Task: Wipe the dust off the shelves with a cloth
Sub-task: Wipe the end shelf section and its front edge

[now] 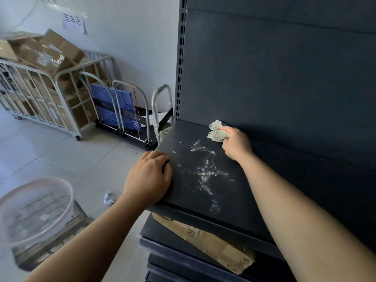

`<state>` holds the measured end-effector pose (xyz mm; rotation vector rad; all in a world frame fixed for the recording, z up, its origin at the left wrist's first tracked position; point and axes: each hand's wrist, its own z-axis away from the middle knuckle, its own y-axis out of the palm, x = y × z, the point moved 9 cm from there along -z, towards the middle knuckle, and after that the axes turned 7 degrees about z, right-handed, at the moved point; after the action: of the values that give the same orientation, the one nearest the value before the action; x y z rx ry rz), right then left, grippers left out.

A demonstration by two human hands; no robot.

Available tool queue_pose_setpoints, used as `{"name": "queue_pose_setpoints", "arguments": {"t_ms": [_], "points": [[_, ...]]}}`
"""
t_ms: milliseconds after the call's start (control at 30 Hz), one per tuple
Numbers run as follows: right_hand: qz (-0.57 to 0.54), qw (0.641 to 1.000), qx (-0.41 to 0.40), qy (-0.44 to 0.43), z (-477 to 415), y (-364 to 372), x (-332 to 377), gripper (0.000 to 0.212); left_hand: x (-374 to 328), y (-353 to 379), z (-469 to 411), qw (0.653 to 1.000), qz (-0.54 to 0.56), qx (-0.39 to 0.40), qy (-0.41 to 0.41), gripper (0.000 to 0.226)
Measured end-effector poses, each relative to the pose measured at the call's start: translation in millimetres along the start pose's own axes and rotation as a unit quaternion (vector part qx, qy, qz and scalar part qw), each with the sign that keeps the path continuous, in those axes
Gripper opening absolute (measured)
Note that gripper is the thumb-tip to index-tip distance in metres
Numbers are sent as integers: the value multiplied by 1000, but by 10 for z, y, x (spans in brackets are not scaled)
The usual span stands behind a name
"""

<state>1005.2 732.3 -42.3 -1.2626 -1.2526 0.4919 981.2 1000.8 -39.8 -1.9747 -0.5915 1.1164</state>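
At bench (183,135) back edge, right hand (237,144) clutches cloth (217,132), left hand (148,178) grips left edge; dust (205,171) likely needs a forward sweep.

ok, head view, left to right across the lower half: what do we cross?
clear bucket → crumpled scrap on the floor → left hand holding the shelf edge → white dust patch → right hand gripping the cloth
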Motion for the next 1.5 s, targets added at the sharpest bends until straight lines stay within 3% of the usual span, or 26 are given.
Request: {"name": "queue_pose_setpoints", "arguments": {"t_ms": [167,533,667,800,933,1033,1233,1300,1367,1500], "points": [[8,995,53,-90,-229,322,549,55,-6,11,-13,1000,-2,1,4,29],[-44,979,134,-145,66,485,1003,63,15,-11,8,1000,11,4,-20,31],[-114,965,183,-148,399,425,1030,60,17,-58,39,1000,0,-11,-21,30],[-192,978,76,-29,398,-39,469,58,37,-98,83,1000,0,5,-6,32],[-55,995,2,86,502,-294,-208,60,113,-156,185,999,-7,30,18,28],[19,999,10,49,665,-147,71,61,182,-225,274,999,-7,35,18,30],[-4,998,52,-31,972,184,947,62,239,-323,434,998,-18,54,39,30],[-68,995,72,-12,1047,247,966,62,246,-332,469,996,-26,71,56,31],[-104,994,26,30,1117,87,807,61,274,-341,484,993,-26,87,73,31],[11,985,-80,153,1395,-390,44,55,340,-355,510,989,-16,111,92,30]]}}
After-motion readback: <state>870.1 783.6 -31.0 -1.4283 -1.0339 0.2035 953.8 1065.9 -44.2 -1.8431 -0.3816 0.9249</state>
